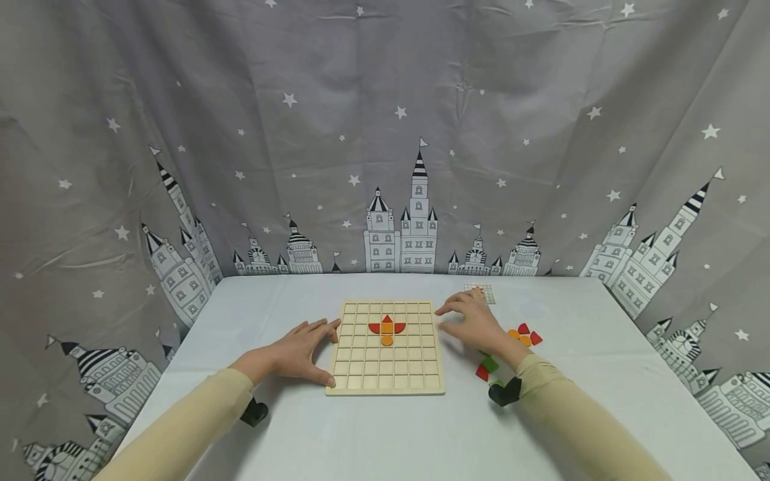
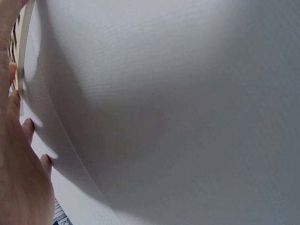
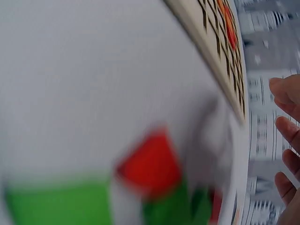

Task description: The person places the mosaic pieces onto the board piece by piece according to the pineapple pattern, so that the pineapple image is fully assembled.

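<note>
Your left hand (image 1: 295, 351) lies flat on the bench (image 1: 385, 427), fingers straight and spread, fingertips touching the left edge of the wooden grid board (image 1: 388, 384). It holds nothing. Your right hand (image 1: 475, 324) rests at the board's right edge, fingers relaxed and pointing left, also holding nothing, as far as the head view shows.

The board sits in the middle of the bench, between your hands. It is a square tray of small cells with a raised rim. It looks stiff, light and flat, so it would likely slide on the smooth bench cover; taking it by two opposite rims should steady it. In its far half sits a small figure of red and orange pieces (image 1: 387, 329).

Just right of your right hand lie loose pieces: red and orange ones (image 1: 525, 335) farther off, red and green ones (image 1: 486, 367) nearer your wrist. They look thin, hard and small, probably best pinched at the edges with fingertips. The right wrist view shows them only as a blur.

A small pattern card (image 1: 481, 292) lies beyond your right hand. A grey curtain with stars and castles (image 1: 397, 227) hangs behind.
</note>
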Demonstrator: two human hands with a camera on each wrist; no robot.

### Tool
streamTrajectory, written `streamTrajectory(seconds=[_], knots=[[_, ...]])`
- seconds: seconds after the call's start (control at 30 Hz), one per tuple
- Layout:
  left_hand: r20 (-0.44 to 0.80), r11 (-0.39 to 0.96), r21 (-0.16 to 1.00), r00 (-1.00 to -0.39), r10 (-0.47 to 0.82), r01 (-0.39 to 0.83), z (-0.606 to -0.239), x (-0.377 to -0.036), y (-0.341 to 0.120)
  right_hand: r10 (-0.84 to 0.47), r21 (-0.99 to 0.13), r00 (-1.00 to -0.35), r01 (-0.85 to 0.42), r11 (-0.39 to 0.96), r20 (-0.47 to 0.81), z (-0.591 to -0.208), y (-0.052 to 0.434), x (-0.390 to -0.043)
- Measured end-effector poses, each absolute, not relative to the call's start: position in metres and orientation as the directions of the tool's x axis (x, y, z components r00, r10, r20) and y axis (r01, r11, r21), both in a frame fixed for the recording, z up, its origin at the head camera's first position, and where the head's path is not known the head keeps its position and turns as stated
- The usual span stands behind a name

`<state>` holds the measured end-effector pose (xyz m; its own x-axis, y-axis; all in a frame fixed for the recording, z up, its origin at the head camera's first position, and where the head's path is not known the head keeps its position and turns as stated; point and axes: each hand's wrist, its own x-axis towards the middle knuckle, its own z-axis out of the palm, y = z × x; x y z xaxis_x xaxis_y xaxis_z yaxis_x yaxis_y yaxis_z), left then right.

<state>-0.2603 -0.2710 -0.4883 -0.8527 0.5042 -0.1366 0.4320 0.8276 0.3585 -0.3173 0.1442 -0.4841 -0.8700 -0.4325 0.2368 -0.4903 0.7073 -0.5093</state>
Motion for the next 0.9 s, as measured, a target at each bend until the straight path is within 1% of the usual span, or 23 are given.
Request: streamTrajectory(seconds=[0.23,0.43,0.67,0.9], knots=[[-0.155,0.841,0.352,-0.860,0.486,0.412,-0.487,-0.259,-0.271,-0.341,-0.496,-0.917,-0.400,0.771,0.209,-0.487,0.201,-0.315],[-0.153,0.838,0.352,-0.858,0.491,0.417,-0.487,-0.258,-0.271,-0.336,-0.447,-0.923,-0.386,0.807,0.191,-0.493,0.234,-0.312],[-0.143,0.831,0.359,-0.855,0.499,0.425,-0.488,-0.259,-0.272,-0.335,-0.400,-0.925,-0.380,0.834,0.179,-0.502,0.257,-0.313],[-0.148,0.836,0.357,-0.858,0.491,0.417,-0.488,-0.260,-0.271,-0.335,-0.387,-0.927,-0.374,0.843,0.167,-0.508,0.263,-0.316]])
